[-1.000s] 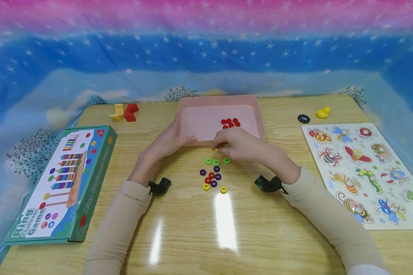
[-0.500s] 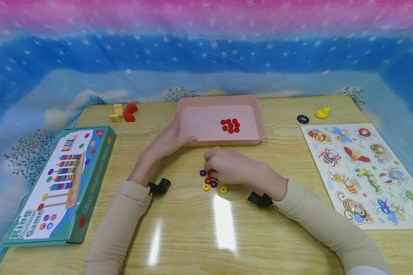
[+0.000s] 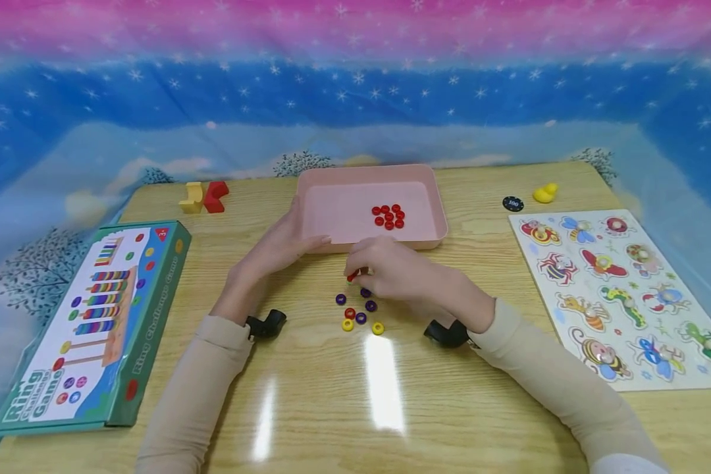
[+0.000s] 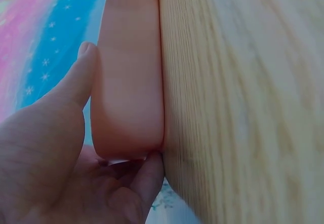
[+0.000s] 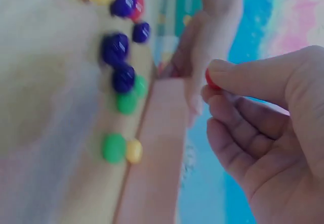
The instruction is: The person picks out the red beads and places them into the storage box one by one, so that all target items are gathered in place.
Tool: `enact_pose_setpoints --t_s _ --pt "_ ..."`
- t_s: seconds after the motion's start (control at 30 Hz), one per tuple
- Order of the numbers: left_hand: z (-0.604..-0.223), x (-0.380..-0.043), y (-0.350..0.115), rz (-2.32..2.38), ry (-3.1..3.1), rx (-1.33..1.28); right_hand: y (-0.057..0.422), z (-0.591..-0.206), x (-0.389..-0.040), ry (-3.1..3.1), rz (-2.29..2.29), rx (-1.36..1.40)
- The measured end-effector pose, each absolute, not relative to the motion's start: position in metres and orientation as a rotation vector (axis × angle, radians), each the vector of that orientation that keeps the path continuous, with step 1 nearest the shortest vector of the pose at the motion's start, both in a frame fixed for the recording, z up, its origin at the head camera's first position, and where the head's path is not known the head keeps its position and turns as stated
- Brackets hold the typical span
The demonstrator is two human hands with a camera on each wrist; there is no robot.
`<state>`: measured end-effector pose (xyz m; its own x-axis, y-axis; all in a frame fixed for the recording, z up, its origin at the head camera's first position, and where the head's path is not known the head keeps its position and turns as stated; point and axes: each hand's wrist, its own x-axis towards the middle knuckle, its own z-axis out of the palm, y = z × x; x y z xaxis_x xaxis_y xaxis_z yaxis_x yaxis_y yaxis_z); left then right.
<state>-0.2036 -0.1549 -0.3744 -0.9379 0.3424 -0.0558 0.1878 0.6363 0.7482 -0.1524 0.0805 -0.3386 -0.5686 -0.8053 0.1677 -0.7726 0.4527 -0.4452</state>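
Note:
My left hand (image 3: 275, 249) grips the left front corner of a pink tray (image 3: 334, 204). In the left wrist view its thumb lies along the rim and its fingers curl round the tray's end. Several red rings (image 3: 389, 216) lie on the tray floor, right of centre. My right hand (image 3: 399, 270) pinches a small red ring (image 5: 211, 80) between thumb and forefinger, just in front of the tray. Loose purple rings (image 3: 340, 299), a red ring (image 3: 350, 313) and yellow rings (image 3: 378, 328) lie on the table below it. Green rings (image 5: 115, 148) show in the right wrist view, hidden from the head view.
A ring game box (image 3: 95, 322) lies at the left. Yellow (image 3: 192, 197) and red (image 3: 216, 197) blocks stand at the back left. An insect puzzle board (image 3: 622, 296) lies at the right, with a black chip (image 3: 513, 203) and a yellow duck (image 3: 546, 193) behind it.
My right hand moved from the tray down to the loose rings, then picked up a red ring and came back towards the tray. The left hand has kept its grip.

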Motion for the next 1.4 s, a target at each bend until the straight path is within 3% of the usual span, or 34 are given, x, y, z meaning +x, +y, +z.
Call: enact_pose_setpoints --t_s 0.57,1.07,1.4 --pt "-0.374 -0.202 -0.154 1.116 2.693 0.348 0.103 -0.352 -0.225 2.881 -0.856 -0.878" --pt "-0.375 -0.203 -0.155 1.081 2.694 0.319 0.096 -0.367 -0.239 2.917 -0.758 -0.765" --pt "-0.373 -0.202 -0.153 1.131 2.677 0.347 0.116 -0.333 -0.235 2.975 -0.891 -0.89"
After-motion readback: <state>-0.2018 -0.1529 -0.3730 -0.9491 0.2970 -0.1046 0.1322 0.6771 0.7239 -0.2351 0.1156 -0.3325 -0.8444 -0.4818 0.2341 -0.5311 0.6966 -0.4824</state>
